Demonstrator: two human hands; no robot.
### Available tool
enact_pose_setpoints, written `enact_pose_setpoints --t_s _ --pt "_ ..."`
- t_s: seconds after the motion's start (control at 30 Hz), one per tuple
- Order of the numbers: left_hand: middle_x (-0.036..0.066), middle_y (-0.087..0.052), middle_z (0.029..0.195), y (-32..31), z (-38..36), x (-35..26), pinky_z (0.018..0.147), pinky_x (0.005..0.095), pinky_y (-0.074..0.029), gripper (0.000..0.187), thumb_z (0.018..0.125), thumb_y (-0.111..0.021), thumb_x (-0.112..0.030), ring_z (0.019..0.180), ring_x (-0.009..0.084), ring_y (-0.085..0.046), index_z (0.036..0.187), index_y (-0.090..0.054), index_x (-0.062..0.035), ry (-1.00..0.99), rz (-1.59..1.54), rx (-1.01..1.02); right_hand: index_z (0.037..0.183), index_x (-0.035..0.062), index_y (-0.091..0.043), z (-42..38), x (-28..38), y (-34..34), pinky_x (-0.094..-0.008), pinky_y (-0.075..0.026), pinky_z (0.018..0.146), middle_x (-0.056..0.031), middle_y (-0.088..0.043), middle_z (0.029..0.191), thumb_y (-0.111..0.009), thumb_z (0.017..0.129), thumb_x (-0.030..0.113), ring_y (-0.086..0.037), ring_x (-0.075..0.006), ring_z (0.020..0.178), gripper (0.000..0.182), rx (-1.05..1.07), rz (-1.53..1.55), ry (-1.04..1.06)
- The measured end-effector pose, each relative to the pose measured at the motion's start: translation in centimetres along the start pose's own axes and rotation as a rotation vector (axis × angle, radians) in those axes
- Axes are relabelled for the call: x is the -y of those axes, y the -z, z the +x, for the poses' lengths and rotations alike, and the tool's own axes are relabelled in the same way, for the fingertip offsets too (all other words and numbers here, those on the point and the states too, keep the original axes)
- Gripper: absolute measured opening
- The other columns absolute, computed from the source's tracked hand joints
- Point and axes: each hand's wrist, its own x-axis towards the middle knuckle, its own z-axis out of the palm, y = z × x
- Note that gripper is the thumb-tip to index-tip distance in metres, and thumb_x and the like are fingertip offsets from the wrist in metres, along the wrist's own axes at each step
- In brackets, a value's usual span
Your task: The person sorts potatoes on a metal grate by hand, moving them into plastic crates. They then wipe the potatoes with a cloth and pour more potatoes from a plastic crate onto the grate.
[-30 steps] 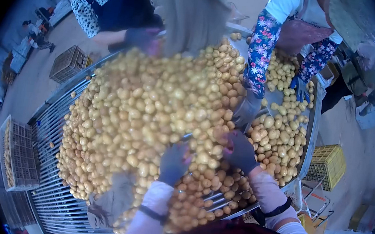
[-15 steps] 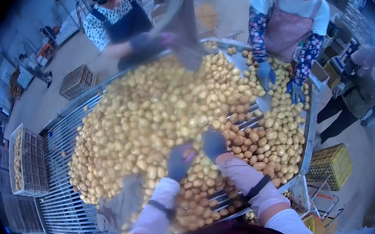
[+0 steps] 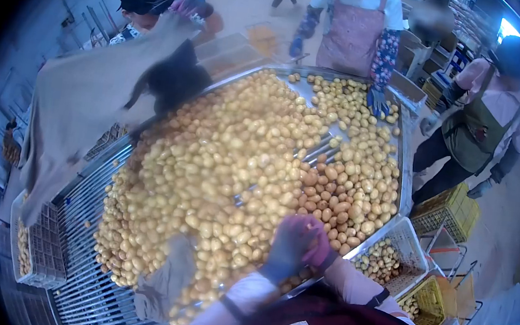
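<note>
Drawn together since a moment ago, the left hand point(image 3: 286, 251) and right hand point(image 3: 322, 251) now touch above the near side of the heap, and a co-worker's cloth point(image 3: 79, 98) has swung out leftward. Whether either grip is clenched on anything, I can't tell. The potatoes point(image 3: 225, 178) lie piled across the slatted surface point(image 3: 79, 247). Handling them well, I'd say, means light fingers, low movements and no knocks against the metal.
</note>
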Motion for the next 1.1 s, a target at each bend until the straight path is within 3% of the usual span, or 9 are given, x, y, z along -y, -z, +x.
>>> enact_pose_setpoints --t_s 0.27,0.47,0.5,0.7,0.77,0.8,0.83,0.9,1.1 --pt "0.018 -0.040 0.145 -5.7 -1.2 -5.8 0.116 0.0575 -0.024 0.071 0.087 -0.069 -0.041 0.136 0.0419 -0.035 0.146 -0.045 -0.0101 -0.281 -0.074 -0.008 0.095 0.0128 -0.062 -17.5 1.4 2.8 -0.0270 -0.046 0.062 -0.0043 -0.060 0.096 -0.062 0.093 0.039 -0.055 -0.0149 0.081 0.026 0.008 0.183 0.605" --pt "0.018 -0.047 0.128 0.8 -2.8 -0.3 0.109 0.0519 -0.031 0.068 0.078 -0.079 -0.034 0.124 0.0384 -0.043 0.133 -0.053 -0.0040 0.276 -0.037 0.125 0.111 0.0107 -0.068 -41.2 -1.7 8.7 -0.0302 -0.054 0.062 -0.0148 -0.059 0.127 -0.057 0.098 0.047 -0.063 -0.0328 0.104 0.040 -0.139 -0.194 1.207" --pt "0.019 -0.047 0.129 1.2 -4.5 3.2 0.110 0.0530 -0.030 0.067 0.079 -0.078 -0.032 0.125 0.0393 -0.043 0.134 -0.052 -0.0035 0.251 -0.107 -0.004 0.112 0.0093 -0.061 -44.4 -3.4 8.7 -0.0247 -0.045 0.053 -0.0051 -0.060 0.098 -0.058 0.098 0.040 -0.056 -0.0164 0.084 0.034 -0.492 -0.331 1.391" --pt "0.024 -0.045 0.144 5.1 -12.4 10.0 0.113 0.0562 -0.028 0.073 0.088 -0.071 -0.031 0.135 0.0442 -0.039 0.149 -0.040 -0.0048 0.414 0.386 -0.244 0.136 0.0044 -0.053 -55.1 -3.6 23.2 -0.0465 -0.050 0.096 -0.0157 -0.060 0.128 -0.061 0.095 0.041 -0.058 -0.0336 0.111 0.055 -2.076 -0.314 1.491" --pt "0.025 -0.046 0.144 4.3 -14.4 11.2 0.114 0.0570 -0.028 0.075 0.088 -0.070 -0.038 0.135 0.0455 -0.040 0.150 -0.041 -0.0070 0.414 0.459 -0.104 0.138 -0.0006 -0.048 -45.2 -0.1 18.7 -0.0461 -0.040 0.108 -0.0218 -0.056 0.133 -0.063 0.093 0.032 -0.052 -0.0355 0.123 0.057 -2.079 -1.306 0.933" --pt "0.026 -0.047 0.145 3.9 -14.3 10.5 0.114 0.0607 -0.025 0.081 0.087 -0.066 -0.050 0.134 0.0474 -0.041 0.152 -0.038 -0.0101 0.530 0.390 0.029 0.135 -0.0030 -0.049 -38.9 2.0 21.6 -0.0478 -0.034 0.112 -0.0259 -0.053 0.136 -0.064 0.088 0.022 -0.050 -0.0398 0.126 0.055 -2.019 -1.726 1.279" --pt "0.026 -0.047 0.145 3.3 -14.2 9.7 0.114 0.0619 -0.024 0.083 0.086 -0.066 -0.052 0.134 0.0476 -0.041 0.153 -0.037 -0.0101 0.551 0.461 0.063 0.133 -0.0033 -0.049 -27.8 2.9 9.7 -0.0455 -0.034 0.112 -0.0211 -0.045 0.142 -0.066 0.093 0.024 -0.045 -0.0346 0.130 0.052 -1.930 -1.846 0.869" --pt "0.025 -0.048 0.145 2.3 -13.6 8.7 0.114 0.0643 -0.023 0.088 0.085 -0.064 -0.057 0.134 0.0478 -0.041 0.153 -0.036 -0.0101 0.591 0.605 0.129 0.142 -0.0009 -0.044 -19.1 6.1 9.8 -0.0504 -0.027 0.116 -0.0258 -0.044 0.145 -0.069 0.087 0.037 -0.035 -0.0436 0.140 0.072 -1.426 -2.484 0.985" --pt "0.024 -0.046 0.143 3.8 -11.8 8.0 0.110 0.0652 -0.026 0.088 0.084 -0.063 -0.060 0.127 0.0483 -0.043 0.152 -0.037 -0.0101 0.689 0.478 0.176 0.148 0.0211 -0.046 -2.9 13.2 8.2 -0.0703 -0.015 0.113 -0.0210 -0.037 0.152 -0.062 0.086 0.058 -0.023 -0.0541 0.142 0.074 -1.389 -2.778 0.542"
